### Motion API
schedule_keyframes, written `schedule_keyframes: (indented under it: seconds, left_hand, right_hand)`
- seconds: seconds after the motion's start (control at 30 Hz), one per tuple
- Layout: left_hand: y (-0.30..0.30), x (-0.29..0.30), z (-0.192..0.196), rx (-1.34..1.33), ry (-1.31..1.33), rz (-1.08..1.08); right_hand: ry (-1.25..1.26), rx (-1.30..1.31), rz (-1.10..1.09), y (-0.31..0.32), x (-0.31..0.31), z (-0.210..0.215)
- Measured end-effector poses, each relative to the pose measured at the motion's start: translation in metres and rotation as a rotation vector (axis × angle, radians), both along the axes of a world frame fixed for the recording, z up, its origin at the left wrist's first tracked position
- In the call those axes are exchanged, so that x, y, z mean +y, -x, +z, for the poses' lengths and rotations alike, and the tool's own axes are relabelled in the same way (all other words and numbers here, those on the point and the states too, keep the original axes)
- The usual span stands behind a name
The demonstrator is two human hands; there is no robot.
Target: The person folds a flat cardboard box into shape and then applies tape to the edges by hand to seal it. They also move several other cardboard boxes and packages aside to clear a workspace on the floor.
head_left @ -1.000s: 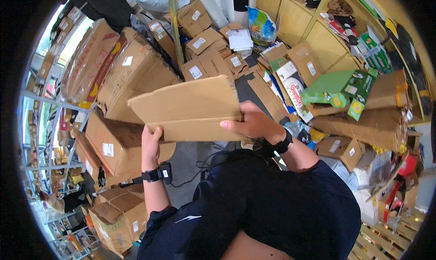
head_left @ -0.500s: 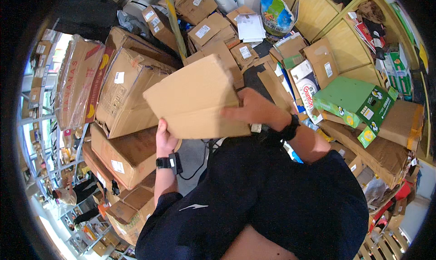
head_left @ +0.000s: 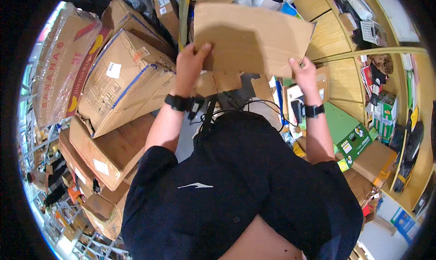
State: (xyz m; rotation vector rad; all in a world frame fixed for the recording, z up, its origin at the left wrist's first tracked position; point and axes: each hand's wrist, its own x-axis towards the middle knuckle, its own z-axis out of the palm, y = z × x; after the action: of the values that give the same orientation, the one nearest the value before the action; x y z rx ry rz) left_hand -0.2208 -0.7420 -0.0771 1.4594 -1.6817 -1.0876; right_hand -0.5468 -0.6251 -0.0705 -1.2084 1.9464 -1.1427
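A plain brown cardboard piece (head_left: 254, 40), flat and roughly rectangular, is held up before me by both hands. My left hand (head_left: 190, 62) grips its lower left edge, thumb on the near face and fingers behind. At the lower right corner my right hand (head_left: 303, 74) pinches it the same way. Both hands' fingers are mostly hidden behind the cardboard. Part of another cardboard sheet (head_left: 220, 82) shows below the held piece. Each wrist wears a black band with a small device.
Large cardboard boxes (head_left: 120, 80) are stacked at the left, beside a plastic-wrapped fruit carton (head_left: 68, 65). To the right stand a green box (head_left: 347, 130) and wooden shelving (head_left: 334, 33) with assorted goods. Black cables (head_left: 263, 101) run in front of my body.
The cardboard piece has been raised and moved rightward, and now appears flat and wide. My right hand has shifted from its near face to its lower right corner.
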Motion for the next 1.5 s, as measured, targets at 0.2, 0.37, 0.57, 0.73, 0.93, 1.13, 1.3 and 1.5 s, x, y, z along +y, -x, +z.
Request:
schedule_keyframes:
  seconds: [0.2, 0.37, 0.57, 0.73, 0.93, 1.13, 1.3, 1.5]
  left_hand:
    - [-0.077, -0.092, -0.016, -0.52, 0.68, 0.264]
    - [-0.128, -0.105, -0.082, -1.087, 0.397, 0.624]
    - [-0.128, -0.117, -0.101, -1.108, 0.294, 0.619]
    - [-0.118, -0.108, -0.089, -1.233, 0.193, 0.569]
    - [-0.105, -0.138, -0.099, -1.248, 0.15, 0.517]
    - [-0.107, -0.129, -0.114, -1.036, 0.025, 0.632]
    - [-0.114, -0.124, -0.113, -1.146, -0.097, 0.645]
    - [-0.118, -0.116, -0.125, -1.011, -0.14, 0.827]
  right_hand:
    - [-0.028, 0.013, -0.226, 0.08, -0.125, 0.014]
    - [-0.163, -0.078, -0.054, 0.156, -0.2, -0.069]
    - [-0.451, -0.334, 0.205, 0.185, -0.296, -0.249]
    - [-0.726, -0.056, 0.479, 0.129, -0.4, -0.341]
    - [-0.556, 0.298, 0.752, 0.115, -0.514, -0.513]
    - [-0.442, 0.758, 0.718, 0.044, -0.55, -0.574]
    - [0.047, 0.947, 0.831, -0.022, -0.54, -0.603]
    - [-0.332, 0.897, 0.914, -0.032, -0.554, -0.695]
